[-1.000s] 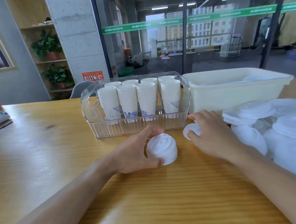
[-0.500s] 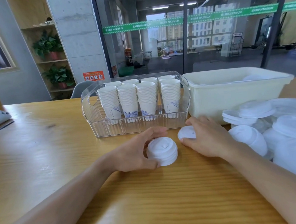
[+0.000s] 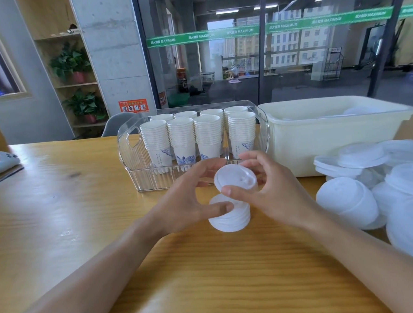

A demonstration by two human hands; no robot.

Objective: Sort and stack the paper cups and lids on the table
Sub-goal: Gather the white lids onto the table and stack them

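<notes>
Right hand (image 3: pixel 273 193) pinching single lid (image 3: pixel 234 177) just above lid stack (image 3: pixel 229 214) near desk (image 3: pixel 59 225) center. Left hand (image 3: pixel 186 203) curled round stack, thumb on rim. Cup stacks (image 3: pixel 197 137) in clear bin (image 3: pixel 133 165) behind; loose lids (image 3: pixel 371 182) at right edge.

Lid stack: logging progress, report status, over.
Right hand pinches one lid, tilted above lid stack. Left hand steadies the stack, thumb on it. Lid not yet seated. Nothing between them.
</notes>
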